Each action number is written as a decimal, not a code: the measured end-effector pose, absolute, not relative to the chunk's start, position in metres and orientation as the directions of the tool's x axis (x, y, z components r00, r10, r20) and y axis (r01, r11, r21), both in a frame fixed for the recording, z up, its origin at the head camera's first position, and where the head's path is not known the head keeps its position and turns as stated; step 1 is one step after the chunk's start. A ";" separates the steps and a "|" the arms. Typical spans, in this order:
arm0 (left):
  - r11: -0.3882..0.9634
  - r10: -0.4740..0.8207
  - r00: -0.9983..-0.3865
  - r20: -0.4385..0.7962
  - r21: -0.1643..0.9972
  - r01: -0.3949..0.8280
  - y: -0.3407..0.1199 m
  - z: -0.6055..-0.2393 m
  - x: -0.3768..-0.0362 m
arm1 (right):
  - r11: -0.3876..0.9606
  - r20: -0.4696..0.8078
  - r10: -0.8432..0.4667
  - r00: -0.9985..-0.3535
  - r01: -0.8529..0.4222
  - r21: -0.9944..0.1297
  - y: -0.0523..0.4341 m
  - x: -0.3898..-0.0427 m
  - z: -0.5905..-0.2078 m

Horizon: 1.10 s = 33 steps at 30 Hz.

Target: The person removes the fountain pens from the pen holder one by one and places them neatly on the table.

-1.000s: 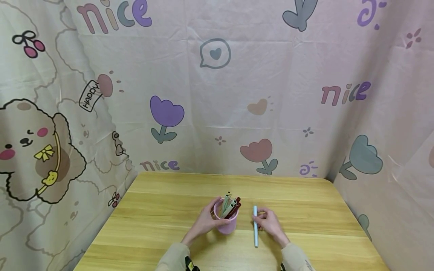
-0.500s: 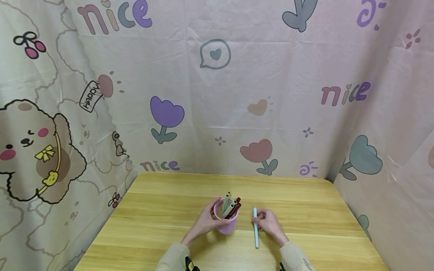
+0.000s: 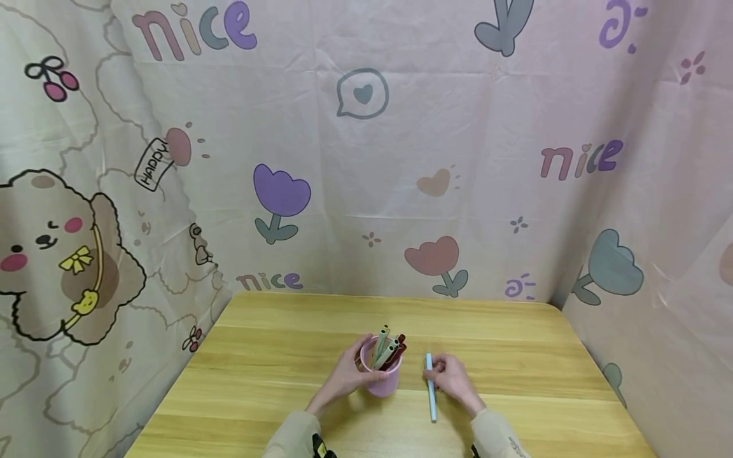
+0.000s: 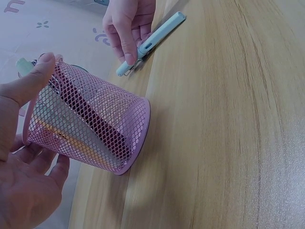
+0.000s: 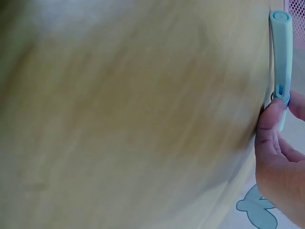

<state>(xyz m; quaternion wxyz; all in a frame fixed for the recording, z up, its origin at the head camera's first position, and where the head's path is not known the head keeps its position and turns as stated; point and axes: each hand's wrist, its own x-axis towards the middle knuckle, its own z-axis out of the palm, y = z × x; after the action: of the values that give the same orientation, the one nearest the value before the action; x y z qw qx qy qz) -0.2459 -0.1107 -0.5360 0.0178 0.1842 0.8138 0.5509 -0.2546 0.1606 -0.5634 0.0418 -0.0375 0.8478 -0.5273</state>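
The left hand curls round a pink, cylindrical wire-mesh cup while the right hand pinches a slim light-blue pen beside it, seemingly a pen-handling step whose next move needs steady fingers

Person's L hand & R hand, well apart.
L: fingers curved opp. thumb, wide-set; R: thumb & fingers pinched; both forearms angled inward.
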 end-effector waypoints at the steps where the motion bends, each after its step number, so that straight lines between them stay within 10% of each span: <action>1: 0.327 0.321 -0.931 0.176 0.902 0.283 -0.111 -0.536 -0.246 | 0.445 -0.030 -0.108 -0.994 -0.021 -0.895 0.160 -0.254 -0.563; 33: 0.327 0.317 -0.933 0.169 0.904 0.275 -0.110 -0.535 -0.245 | 0.511 -0.014 -0.059 -0.998 -0.018 -0.860 0.157 -0.253 -0.564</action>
<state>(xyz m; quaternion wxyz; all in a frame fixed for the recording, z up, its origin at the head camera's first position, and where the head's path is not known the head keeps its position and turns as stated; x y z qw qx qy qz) -0.2453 -0.1105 -0.5354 0.0193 0.1817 0.8144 0.5508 -0.2530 0.1574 -0.5643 0.0206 -0.0220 0.8688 -0.4942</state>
